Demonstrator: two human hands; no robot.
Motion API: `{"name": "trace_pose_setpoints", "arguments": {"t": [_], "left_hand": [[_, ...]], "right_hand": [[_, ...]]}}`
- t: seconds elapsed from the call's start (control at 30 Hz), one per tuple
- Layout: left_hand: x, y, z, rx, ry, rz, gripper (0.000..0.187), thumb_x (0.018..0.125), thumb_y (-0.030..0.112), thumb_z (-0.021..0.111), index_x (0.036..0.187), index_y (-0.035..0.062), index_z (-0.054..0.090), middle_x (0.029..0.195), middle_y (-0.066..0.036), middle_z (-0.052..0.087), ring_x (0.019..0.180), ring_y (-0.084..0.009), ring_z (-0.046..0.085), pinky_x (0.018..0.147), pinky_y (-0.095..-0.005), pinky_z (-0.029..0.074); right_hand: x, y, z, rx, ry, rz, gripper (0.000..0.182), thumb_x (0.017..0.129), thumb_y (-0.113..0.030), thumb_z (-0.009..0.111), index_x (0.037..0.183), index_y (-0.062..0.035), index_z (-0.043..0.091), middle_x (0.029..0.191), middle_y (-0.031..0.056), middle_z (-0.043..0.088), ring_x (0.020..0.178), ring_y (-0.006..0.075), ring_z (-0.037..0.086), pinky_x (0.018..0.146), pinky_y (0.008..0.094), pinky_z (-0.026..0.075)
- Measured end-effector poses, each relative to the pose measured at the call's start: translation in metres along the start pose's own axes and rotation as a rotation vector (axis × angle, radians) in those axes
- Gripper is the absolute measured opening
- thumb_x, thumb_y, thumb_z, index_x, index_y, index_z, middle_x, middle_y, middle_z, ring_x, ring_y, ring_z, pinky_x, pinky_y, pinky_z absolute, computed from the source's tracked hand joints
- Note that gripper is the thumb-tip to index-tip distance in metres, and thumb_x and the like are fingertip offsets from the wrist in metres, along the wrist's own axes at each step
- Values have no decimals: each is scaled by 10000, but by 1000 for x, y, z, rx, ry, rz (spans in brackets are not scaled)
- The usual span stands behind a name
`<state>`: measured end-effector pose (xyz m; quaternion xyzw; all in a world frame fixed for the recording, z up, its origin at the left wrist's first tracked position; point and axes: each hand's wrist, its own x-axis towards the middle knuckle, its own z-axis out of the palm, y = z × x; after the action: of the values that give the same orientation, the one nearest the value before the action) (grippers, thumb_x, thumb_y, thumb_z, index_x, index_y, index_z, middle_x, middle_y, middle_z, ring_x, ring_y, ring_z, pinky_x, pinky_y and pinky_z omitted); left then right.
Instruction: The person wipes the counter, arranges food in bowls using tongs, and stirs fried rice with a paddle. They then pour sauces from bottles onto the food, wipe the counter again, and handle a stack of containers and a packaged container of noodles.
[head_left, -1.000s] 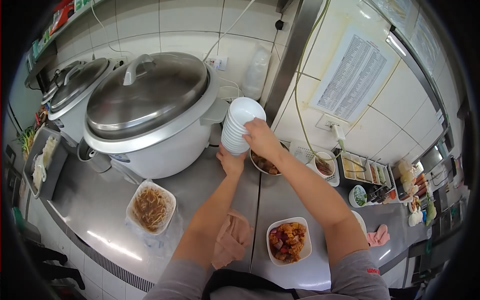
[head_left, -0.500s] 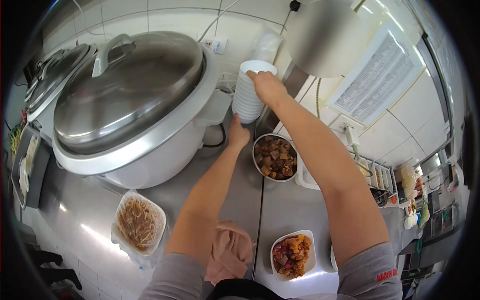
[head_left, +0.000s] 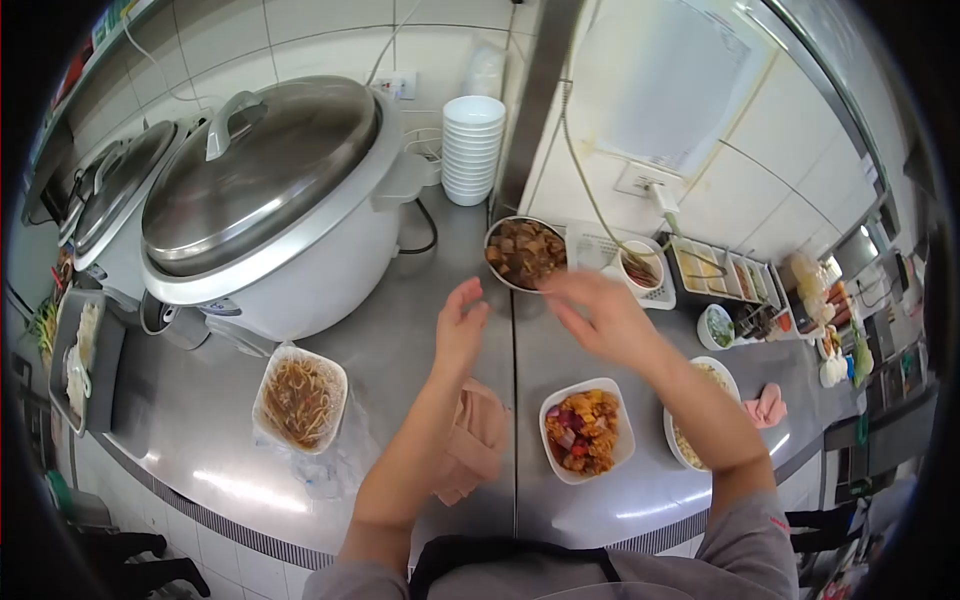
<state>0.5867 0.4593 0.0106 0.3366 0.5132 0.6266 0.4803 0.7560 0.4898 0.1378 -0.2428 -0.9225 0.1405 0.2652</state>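
My left hand is raised over the steel counter, fingers apart and nothing in it. My right hand, also empty with its fingers spread, reaches in from the right and overlaps the edge of a round metal bowl of brown braised chunks in this view. Behind the bowl, a tall stack of white bowls stands upright by the wall. Below my right hand is a white square bowl of orange-red saucy pieces. A folded pinkish cloth lies beside my left forearm.
A large lidded rice cooker fills the left back. In front of it sits a plastic-wrapped tray of noodles. To the right are a white bowl of pale food, a small bowl of greens and a condiment rack.
Both hands have let go of the white bowl stack and drawn back toward me over the counter. The stack stays standing at the wall. The camera view has shifted.
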Motion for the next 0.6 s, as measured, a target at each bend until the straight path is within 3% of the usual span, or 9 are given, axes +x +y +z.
{"name": "trace_pose_setpoints", "arguments": {"t": [0.1,0.17,0.23,0.27,0.43,0.57,0.6], "left_hand": [[-67,-4,20,-30,-157,121,323,826,27,486,1150,21,473,1065,-52,536,833,-109,538,727,-231,435],[-117,-7,47,-214,-233,7,263,855,23,472,1117,18,489,1024,-45,544,844,-118,536,756,-232,429],[-155,-8,75,-161,-437,-49,234,861,34,476,1094,18,502,985,-44,545,886,-123,530,794,-239,415],[-173,-11,95,-144,-518,-63,234,861,34,476,1094,18,502,985,-44,545,886,-123,530,794,-239,415],[-252,-33,217,42,-854,-74,192,861,73,490,1034,-2,524,985,-61,564,893,-128,524,816,-265,407],[-315,-82,347,-63,-1120,-110,185,863,28,468,1036,-15,520,985,-78,566,914,-133,533,830,-269,417],[-332,-102,381,-114,-1165,-141,184,865,17,461,1036,-20,518,975,-82,568,907,-130,540,832,-264,424]], "right_hand": [[-99,-11,-27,148,55,271,153,757,-42,583,906,-28,614,902,128,617,844,263,588,756,318,451],[-154,-12,-41,145,179,422,138,762,-38,583,894,-25,620,890,116,622,831,234,594,744,302,451],[-212,-9,-49,338,291,638,139,769,-36,588,902,-20,625,878,97,627,826,174,590,731,277,447],[-233,-10,-52,291,354,601,170,774,-36,586,941,-21,614,826,89,621,767,150,589,675,244,456],[-353,-14,-90,408,504,637,174,777,-29,577,947,-24,615,832,83,624,755,144,584,666,249,458],[-484,-8,-143,423,527,784,154,796,-57,572,937,-21,621,848,82,633,780,134,592,692,246,458],[-521,-13,-159,379,562,767,173,775,-52,577,942,-31,616,828,93,627,744,168,601,651,273,470]]}}
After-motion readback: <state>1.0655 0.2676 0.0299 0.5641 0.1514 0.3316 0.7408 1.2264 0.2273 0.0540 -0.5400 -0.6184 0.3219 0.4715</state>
